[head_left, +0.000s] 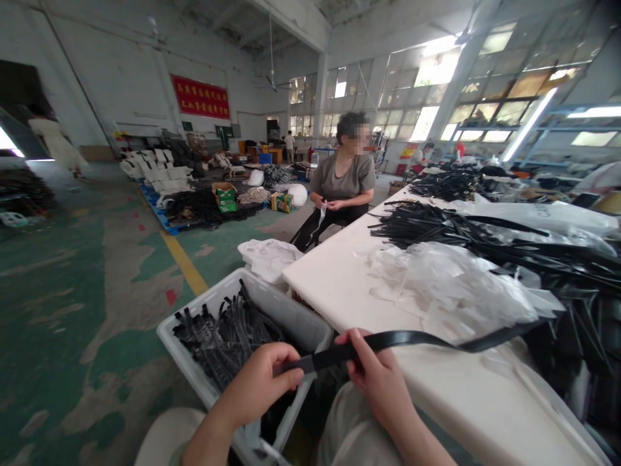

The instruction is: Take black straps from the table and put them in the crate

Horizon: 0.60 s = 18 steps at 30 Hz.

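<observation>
A long black strap (407,338) stretches between my hands, and its far part runs right across the white table toward a dark pile. My left hand (269,375) pinches the strap's end between thumb and fingers, above a white plastic crate (169,333). A short greyish piece shows at that end; I cannot tell whether it is a sleeve or a layer of the strap. Farther along, my right hand (373,366) grips the strap with thumb on top. Many black straps (228,333) lie heaped in the crate below my left hand.
The white table (334,285) carries crumpled clear plastic (451,278), a bundle of black straps (417,223) and a dark heap (577,323). A seated person (344,175) holds a pale strip beyond the crate. A white bag (269,255) rests by the table corner.
</observation>
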Each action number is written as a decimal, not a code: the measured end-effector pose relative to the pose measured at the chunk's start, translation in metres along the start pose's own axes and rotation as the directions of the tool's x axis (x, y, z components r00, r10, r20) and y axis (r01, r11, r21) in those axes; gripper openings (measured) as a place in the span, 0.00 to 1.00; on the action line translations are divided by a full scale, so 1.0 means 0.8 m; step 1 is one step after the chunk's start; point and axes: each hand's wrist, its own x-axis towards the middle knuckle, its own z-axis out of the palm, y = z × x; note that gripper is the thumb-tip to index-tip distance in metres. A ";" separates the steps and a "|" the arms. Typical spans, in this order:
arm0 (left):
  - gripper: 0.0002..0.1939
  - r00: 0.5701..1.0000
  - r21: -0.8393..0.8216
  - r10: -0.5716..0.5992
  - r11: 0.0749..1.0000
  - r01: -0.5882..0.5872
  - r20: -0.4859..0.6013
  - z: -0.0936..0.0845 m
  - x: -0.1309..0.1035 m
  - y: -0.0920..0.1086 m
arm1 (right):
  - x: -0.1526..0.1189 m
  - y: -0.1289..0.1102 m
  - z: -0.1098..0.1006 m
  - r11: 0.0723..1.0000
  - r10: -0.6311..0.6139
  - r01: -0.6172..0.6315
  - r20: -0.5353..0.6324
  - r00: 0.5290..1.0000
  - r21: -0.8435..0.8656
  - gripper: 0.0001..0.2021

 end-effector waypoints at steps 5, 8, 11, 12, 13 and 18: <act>0.03 0.997 0.146 0.018 0.989 -0.029 0.076 0.002 -0.002 0.022 | -0.014 0.009 0.010 0.980 -0.124 0.157 0.240 0.963 -0.126 0.19; 0.03 0.997 0.172 0.011 0.985 -0.023 0.072 -0.019 -0.005 0.017 | -0.006 -0.005 -0.004 0.975 -0.156 0.144 0.062 0.986 0.171 0.19; 0.04 0.996 0.130 -0.024 0.991 0.012 0.092 -0.037 -0.001 0.012 | 0.004 -0.020 -0.012 0.944 -0.216 0.262 -0.222 0.951 0.202 0.17; 0.05 0.993 0.104 -0.027 0.994 0.015 0.113 -0.038 0.002 0.013 | 0.004 -0.022 -0.009 0.960 -0.243 0.267 -0.215 0.946 0.089 0.17; 0.06 0.990 0.077 -0.024 0.997 0.013 0.142 -0.037 0.006 0.015 | 0.003 -0.023 -0.003 0.965 -0.264 0.260 -0.150 0.953 -0.046 0.18; 0.04 0.967 0.059 0.006 0.998 -0.022 0.256 -0.035 0.015 0.027 | -0.011 -0.023 0.024 0.885 -0.238 0.330 0.290 0.927 -0.328 0.15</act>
